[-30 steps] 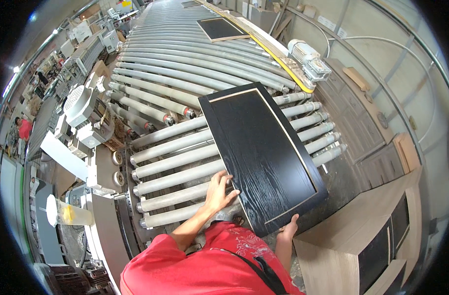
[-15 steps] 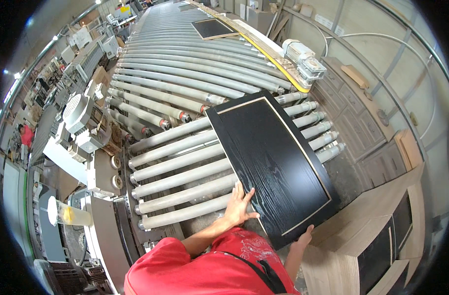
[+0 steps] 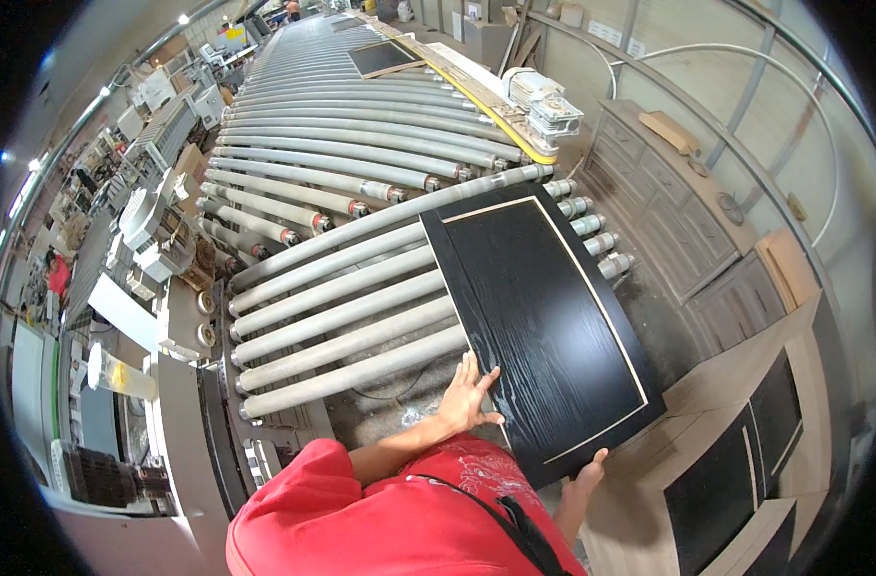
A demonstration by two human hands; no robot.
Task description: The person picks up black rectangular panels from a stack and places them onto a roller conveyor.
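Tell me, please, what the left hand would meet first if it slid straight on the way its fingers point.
The left hand lies on the black panel's left edge, fingers pointing up the picture. Going on, it would probably run along that edge toward the grey rollers; depth is unclear.

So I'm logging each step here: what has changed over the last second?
The black panel has slid off the rollers toward the person and to the right. The left hand shifted along its near-left edge; the right hand kept hold of the near corner. Conveyor and cabinets stayed put.
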